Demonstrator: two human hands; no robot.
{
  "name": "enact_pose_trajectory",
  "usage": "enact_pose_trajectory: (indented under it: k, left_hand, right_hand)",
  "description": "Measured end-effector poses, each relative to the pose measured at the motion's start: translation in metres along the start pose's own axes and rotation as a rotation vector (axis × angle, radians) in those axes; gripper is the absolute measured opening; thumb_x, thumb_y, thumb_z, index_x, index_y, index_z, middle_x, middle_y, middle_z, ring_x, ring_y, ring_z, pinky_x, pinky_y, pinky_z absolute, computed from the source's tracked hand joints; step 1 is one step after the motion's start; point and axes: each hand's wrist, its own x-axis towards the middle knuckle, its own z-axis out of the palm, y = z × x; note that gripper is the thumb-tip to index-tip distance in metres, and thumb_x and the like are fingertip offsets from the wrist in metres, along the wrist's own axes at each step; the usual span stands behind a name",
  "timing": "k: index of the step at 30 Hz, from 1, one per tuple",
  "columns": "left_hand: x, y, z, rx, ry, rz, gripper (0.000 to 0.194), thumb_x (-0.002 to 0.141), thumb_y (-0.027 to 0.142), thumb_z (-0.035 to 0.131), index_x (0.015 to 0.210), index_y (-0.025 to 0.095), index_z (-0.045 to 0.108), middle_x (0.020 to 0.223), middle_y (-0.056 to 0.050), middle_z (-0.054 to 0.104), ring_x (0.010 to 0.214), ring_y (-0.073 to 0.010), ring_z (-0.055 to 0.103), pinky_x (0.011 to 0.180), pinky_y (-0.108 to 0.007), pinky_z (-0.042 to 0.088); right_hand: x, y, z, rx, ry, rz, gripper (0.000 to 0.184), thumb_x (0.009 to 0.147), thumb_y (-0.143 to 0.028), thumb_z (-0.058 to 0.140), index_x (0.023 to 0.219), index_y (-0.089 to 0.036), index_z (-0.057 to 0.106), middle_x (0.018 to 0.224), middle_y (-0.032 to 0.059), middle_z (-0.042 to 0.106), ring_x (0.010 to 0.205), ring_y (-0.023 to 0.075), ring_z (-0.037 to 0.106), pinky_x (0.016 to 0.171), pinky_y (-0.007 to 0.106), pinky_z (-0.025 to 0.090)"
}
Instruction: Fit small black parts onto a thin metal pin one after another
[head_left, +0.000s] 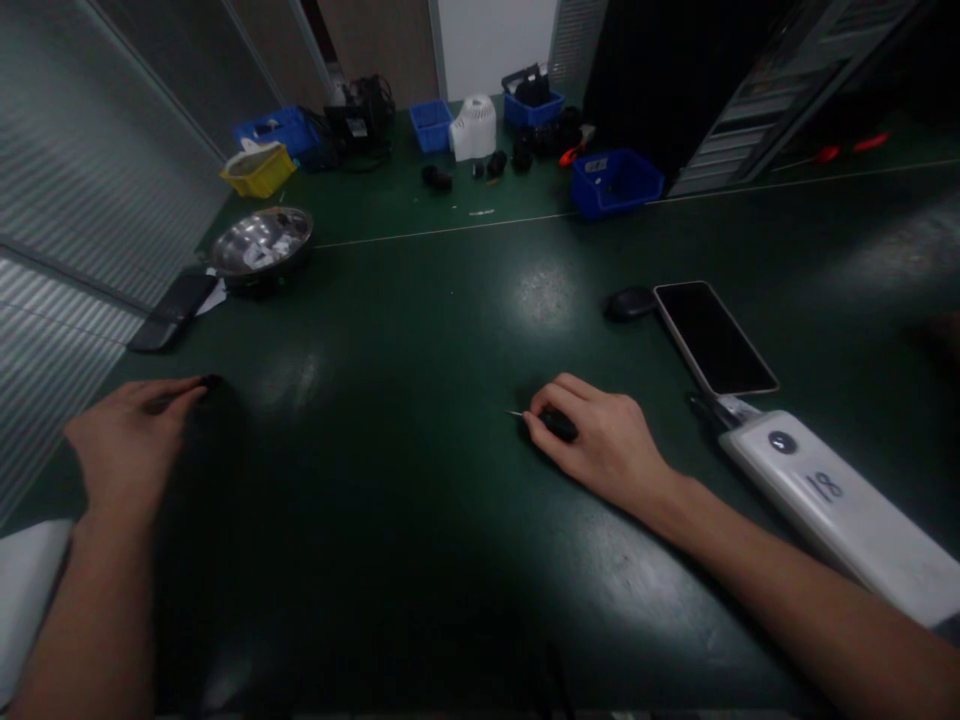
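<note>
My left hand (135,425) is over the left side of the green table (375,380), pinching a small black piece (212,381) between thumb and fingertips. What kind of piece it is, I cannot make out. On the right, my right hand (600,430) rests low at the tabletop, its fingers wrapped round a screwdriver with a dark handle (559,425). The thin metal shaft of the tool points left, past the thumb. The two hands are far apart.
A metal bowl (262,245) with white scraps stands back left, near a black flat object (176,312). Blue bins (616,185), a yellow bin (259,172) and a white housing (474,128) line the back. Rightward lie a mouse (630,303), a phone (716,340) and a white device (847,510).
</note>
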Motion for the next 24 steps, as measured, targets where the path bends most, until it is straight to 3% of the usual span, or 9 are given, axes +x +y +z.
enact_pose_trajectory:
  k: [3,5,10,13,16,24]
  left_hand:
    - [0.002,0.033,0.005,-0.064,0.093,0.119,0.029,0.096,0.049,0.059,0.108,0.026,0.074,0.110,0.007,0.072,0.106,-0.0191,0.067,0.102,-0.042,0.051]
    - [-0.001,0.075,0.009,-0.192,0.063,0.265,0.024,0.095,0.043,0.065,0.108,0.025,0.075,0.111,0.004,0.073,0.104,-0.0189,0.069,0.100,-0.039,0.054]
    - [-0.028,0.205,0.027,-0.584,-0.291,0.665,0.022,0.097,0.026,0.064,0.117,0.025,0.074,0.120,-0.004,0.070,0.105,-0.0172,0.068,0.092,-0.032,0.057]
    - [-0.043,0.255,0.044,-0.730,-0.364,0.813,0.021,0.097,0.020,0.062,0.115,0.022,0.074,0.114,-0.005,0.070,0.104,-0.0158,0.066,0.091,-0.030,0.056]
    - [-0.048,0.271,0.057,-0.786,-0.373,0.820,0.020,0.096,0.019,0.064,0.114,0.020,0.073,0.110,-0.006,0.071,0.103,-0.0166,0.065,0.091,-0.031,0.055]
    - [-0.046,0.265,0.056,-0.826,-0.417,0.738,0.027,0.096,0.020,0.065,0.122,0.021,0.070,0.114,-0.008,0.069,0.106,-0.0186,0.064,0.092,-0.034,0.055]
  right_hand:
    - [0.000,0.000,0.000,-0.003,-0.003,0.002,0.018,0.098,-0.036,0.053,0.096,-0.022,0.065,0.095,0.0017,0.065,0.068,0.0124,0.056,0.060,0.027,0.037]
    - [0.000,0.000,0.000,0.001,-0.001,0.000,0.018,0.098,-0.035,0.053,0.096,-0.022,0.065,0.095,0.0015,0.064,0.068,0.0122,0.056,0.061,0.027,0.038]
    - [-0.001,0.000,0.000,0.043,0.031,-0.019,0.016,0.098,-0.035,0.055,0.095,-0.022,0.064,0.094,0.0008,0.063,0.068,0.0117,0.056,0.061,0.027,0.038]
    - [-0.001,-0.002,0.000,0.071,0.063,-0.033,0.016,0.098,-0.034,0.056,0.094,-0.021,0.064,0.092,0.0011,0.063,0.069,0.0120,0.056,0.062,0.027,0.039]
    - [-0.001,-0.003,0.000,0.084,0.080,-0.037,0.015,0.098,-0.033,0.056,0.094,-0.021,0.064,0.091,0.0015,0.063,0.071,0.0124,0.058,0.063,0.027,0.041]
    - [-0.001,-0.003,-0.001,0.087,0.068,-0.045,0.016,0.098,-0.033,0.055,0.094,-0.021,0.065,0.090,0.0019,0.064,0.069,0.0121,0.057,0.063,0.026,0.041]
